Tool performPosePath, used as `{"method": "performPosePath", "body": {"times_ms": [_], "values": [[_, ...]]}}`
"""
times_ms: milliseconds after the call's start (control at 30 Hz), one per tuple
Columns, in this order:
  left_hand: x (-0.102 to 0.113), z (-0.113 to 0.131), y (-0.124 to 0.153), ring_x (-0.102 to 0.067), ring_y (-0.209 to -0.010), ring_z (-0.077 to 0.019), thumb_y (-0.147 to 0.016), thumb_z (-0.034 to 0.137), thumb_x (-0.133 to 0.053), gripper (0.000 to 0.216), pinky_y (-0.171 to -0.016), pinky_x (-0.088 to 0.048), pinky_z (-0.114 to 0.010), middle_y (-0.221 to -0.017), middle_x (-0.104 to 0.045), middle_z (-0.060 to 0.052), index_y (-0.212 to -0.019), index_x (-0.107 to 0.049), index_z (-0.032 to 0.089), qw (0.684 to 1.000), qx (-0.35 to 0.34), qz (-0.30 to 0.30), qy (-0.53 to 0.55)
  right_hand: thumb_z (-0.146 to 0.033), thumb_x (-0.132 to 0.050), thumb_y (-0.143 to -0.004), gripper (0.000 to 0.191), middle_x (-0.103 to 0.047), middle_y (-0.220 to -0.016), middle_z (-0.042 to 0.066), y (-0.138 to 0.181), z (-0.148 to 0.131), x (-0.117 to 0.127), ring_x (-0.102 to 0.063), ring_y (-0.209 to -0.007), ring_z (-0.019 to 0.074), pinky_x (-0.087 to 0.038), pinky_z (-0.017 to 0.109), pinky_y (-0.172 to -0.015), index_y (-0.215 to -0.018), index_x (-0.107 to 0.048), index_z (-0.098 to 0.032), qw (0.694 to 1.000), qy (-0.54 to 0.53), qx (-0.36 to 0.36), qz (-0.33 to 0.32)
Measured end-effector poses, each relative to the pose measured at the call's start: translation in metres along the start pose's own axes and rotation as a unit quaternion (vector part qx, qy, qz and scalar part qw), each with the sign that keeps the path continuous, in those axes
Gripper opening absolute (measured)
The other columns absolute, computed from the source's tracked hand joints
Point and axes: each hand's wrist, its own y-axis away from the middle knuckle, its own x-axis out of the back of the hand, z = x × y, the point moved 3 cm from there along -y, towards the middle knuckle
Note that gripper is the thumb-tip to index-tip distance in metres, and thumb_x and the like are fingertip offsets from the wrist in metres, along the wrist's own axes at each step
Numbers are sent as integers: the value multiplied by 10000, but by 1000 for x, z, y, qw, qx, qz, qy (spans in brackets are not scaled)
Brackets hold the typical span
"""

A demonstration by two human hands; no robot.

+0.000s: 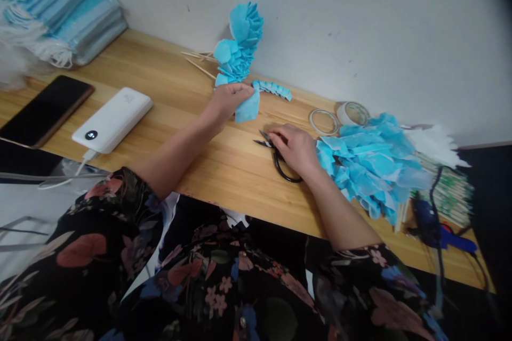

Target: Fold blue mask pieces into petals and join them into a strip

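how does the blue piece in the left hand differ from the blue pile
The blue piece is pinched in the left hand; the blue pile lies on the table. The piece is small and fairly smooth; the pile is far larger, with overlapping layers. Both are light blue.

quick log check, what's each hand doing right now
Left hand: closed, pinching a blue piece.
Right hand: closed, holding black-handled scissors.

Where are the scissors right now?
In the head view, just right of centre, the scissors are in the right hand, left of the pile of blue pieces.
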Motion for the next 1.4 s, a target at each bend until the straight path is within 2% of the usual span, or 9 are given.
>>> {"method": "performPosePath", "body": {"times_ms": [200, 400, 533, 667, 833, 1033, 1133, 1233, 1400], "values": [[-1, 2, 1, -387, -504, -54, -1030, 221, -640, 236, -528, -325, -201, -642, -494, 29, -800, -654, 167, 1000, -1, -3, -3, -286, -596, -1022, 182, -793, -968, 101, 0, -1, -6, -731, -939, 283, -510, 378, -792, -911, -732, -238, 999, 50, -14, 2], [0, 0, -1, -426, -519, -61, -1022, 240, -647, 225, -566, -362, -216, -672, -508, 31, -806, -646, 175, 1000, -14, -2, -2, -339, -522, -1032, 172, -774, -862, 49, 1, 11, -2, -704, -822, 254, -475, 360, -734, -887, -585, -271, 996, -17, -79, 44], [0, 2, 0, -442, -535, -66, -1008, 207, -650, 209, -571, -367, -218, -659, -506, 42, -802, -648, 173, 1000, -5, 11, 16, -419, -454, -1059, 243, -726, -795, 22, 3, 13, 2, -678, -770, 232, -480, 368, -746, -861, -494, -284, 992, -66, -86, 61], [-1, 4, 3, -439, -548, -76, -1002, 189, -652, 239, -554, -345, -235, -624, -542, 41, -763, -646, 179, 999, 11, 12, 29, -466, -500, -1029, 270, -703, -766, 11, 4, 12, 6, -668, -757, 219, -488, 366, -745, -836, -510, -279, 986, -110, -88, 85], [-2, 5, 4, -440, -515, -86, -999, 186, -641, 262, -535, -348, -243, -596, -534, 45, -737, -637, 178, 999, 6, 4, 37, -415, -660, -903, 199, -722, -757, -2, 6, 3, 13, -652, -718, 202, -490, 347, -703, -801, -585, -261, 976, -153, -106, 116], [-3, 4, 4, -430, -515, -70, -999, 164, -645, 254, -536, -365, -214, -606, -531, 49, -746, -633, 169, 999, 11, 8, 49, -315, -673, -888, 111, -756, -789, 10, 4, -35, 16, -668, -720, 195, -508, 339, -711, -815, -613, -257, 990, -133, -37, 44], [-1, 7, 4, -425, -508, -68, -1017, 181, -632, 282, -498, -322, -207, -595, -519, 44, -735, -621, 168, 999, 5, 4, 41, -289, -640, -932, 41, -803, -897, 25, 1, -50, 17, -726, -802, 209, -546, 353, -774, -934, -660, -254, 992, -124, 1, 23], [3, 14, 4, -405, -505, -61, -1030, 189, -627, 277, -500, -322, -200, -604, -484, 50, -754, -625, 168, 999, 0, 8, 51, -278, -617, -975, 128, -835, -1006, 41, -1, -60, 13, -766, -890, 223, -576, 371, -842, -1066, -705, -256, 993, -118, 26, -18], [9, 20, 3, -398, -517, -55, -1045, 189, -620, 254, -516, -346, -196, -649, -485, 47, -793, -635, 165, 997, -13, 20, 70, -257, -551, -1062, 211, -850, -1088, 29, 2, -73, -8, -790, -1005, 215, -579, 369, -918, -1035, -760, -263, 984, -112, 87, -109]]}}
